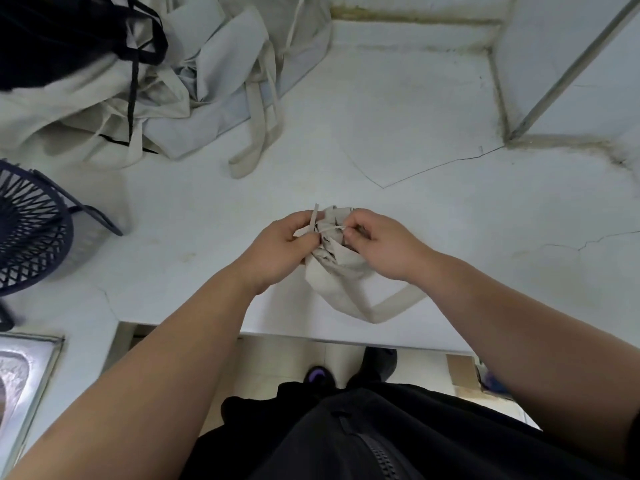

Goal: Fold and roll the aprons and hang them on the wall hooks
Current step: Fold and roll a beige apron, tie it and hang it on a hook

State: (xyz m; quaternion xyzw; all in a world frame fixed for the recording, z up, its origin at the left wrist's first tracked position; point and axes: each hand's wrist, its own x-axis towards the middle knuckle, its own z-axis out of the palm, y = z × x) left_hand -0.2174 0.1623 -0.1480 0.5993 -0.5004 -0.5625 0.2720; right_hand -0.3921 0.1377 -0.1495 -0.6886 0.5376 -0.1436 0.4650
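Note:
A rolled beige apron (337, 275) lies on the white counter (415, 140) near its front edge. A thin beige tie string (329, 230) crosses the top of the roll. My left hand (280, 247) pinches one end of the string at the roll's left side. My right hand (381, 244) pinches the other end at the roll's right side. A wide neck strap (391, 306) loops out from under the roll toward the counter's front edge. No wall hooks are in view.
A heap of loose beige aprons (194, 88) lies at the back left, with a black apron (62, 39) on top of it. A dark plastic basket (31, 230) stands at the left. A steel sink (24, 375) is at the lower left. Tiled walls (571, 64) rise at the back right.

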